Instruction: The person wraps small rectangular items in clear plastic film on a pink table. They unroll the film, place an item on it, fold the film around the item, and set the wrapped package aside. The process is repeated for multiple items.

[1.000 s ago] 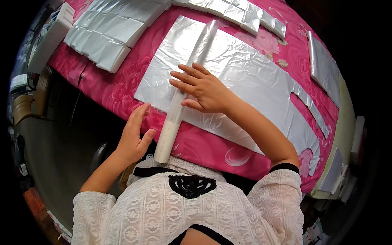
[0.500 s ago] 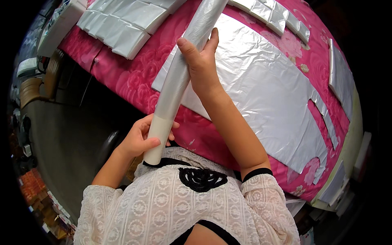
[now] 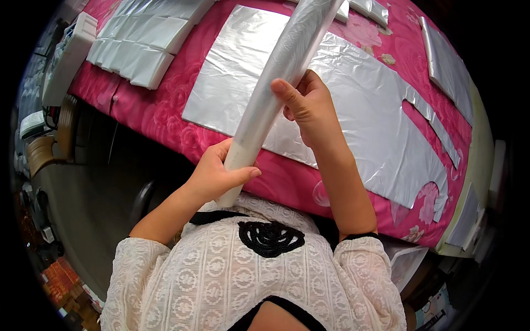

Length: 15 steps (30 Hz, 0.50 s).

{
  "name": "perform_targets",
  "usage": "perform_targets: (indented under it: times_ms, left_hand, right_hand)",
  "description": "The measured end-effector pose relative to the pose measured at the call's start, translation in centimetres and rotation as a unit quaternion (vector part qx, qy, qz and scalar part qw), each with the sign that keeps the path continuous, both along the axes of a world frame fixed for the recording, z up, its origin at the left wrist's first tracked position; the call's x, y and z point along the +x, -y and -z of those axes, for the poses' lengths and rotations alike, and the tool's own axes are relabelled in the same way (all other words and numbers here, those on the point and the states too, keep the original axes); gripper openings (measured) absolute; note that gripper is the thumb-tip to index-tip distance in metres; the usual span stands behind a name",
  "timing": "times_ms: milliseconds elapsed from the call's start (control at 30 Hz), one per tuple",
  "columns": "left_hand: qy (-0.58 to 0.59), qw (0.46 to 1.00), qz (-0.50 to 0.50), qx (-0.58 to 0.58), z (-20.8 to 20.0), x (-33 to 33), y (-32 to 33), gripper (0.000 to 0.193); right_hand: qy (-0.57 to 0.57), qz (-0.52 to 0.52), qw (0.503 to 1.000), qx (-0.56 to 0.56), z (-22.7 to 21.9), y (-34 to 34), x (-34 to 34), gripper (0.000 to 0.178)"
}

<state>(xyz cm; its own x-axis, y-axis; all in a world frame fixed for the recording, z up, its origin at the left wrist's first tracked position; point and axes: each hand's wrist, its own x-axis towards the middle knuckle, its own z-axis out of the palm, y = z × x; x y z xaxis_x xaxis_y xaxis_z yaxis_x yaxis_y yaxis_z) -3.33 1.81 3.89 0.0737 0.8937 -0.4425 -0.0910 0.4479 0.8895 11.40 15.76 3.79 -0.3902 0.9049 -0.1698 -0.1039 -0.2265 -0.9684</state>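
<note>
A long roll of clear plastic film (image 3: 274,77) slants from my waist up past the top of the view, its pale core end lowest. My left hand (image 3: 216,172) wraps around that lower end, thumb across the front. Farther up, my right hand (image 3: 310,107) grips the roll between thumb and curled fingers, some of them hidden behind it. Beneath the roll, a flat stack of silvery-white plastic bags (image 3: 361,127) with cut-out handles lies on the table, partly covered by the roll and my right hand.
A pink floral cloth (image 3: 160,118) covers the table. Folded bag bundles (image 3: 138,47) lie in rows at the far left, and more bundles (image 3: 371,11) at the back. A folded silvery sheet (image 3: 446,69) rests along the right edge. At left stand a white bin (image 3: 74,55) and a wooden chair (image 3: 47,151).
The roll has shifted right, uncovering more of the bag stack's left part. My right hand has moved right and nearer to me; my left hand has moved right and slightly up, now wrapped more firmly.
</note>
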Motion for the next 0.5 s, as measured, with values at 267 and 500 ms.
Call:
perform_targets:
  times_ms: [267, 500]
  left_hand:
    - [-0.004, 0.999, 0.025, 0.022, 0.0, 1.4, -0.6, 0.038]
    - [-0.021, 0.999, 0.024, 0.038, -0.3, 2.3, -0.7, 0.033]
  right_hand:
    - [-0.169, -0.042, 0.981, -0.080, 1.3, 0.9, 3.4, 0.029]
    - [-0.164, -0.036, 0.982, -0.082, 2.0, 2.0, 4.5, 0.026]
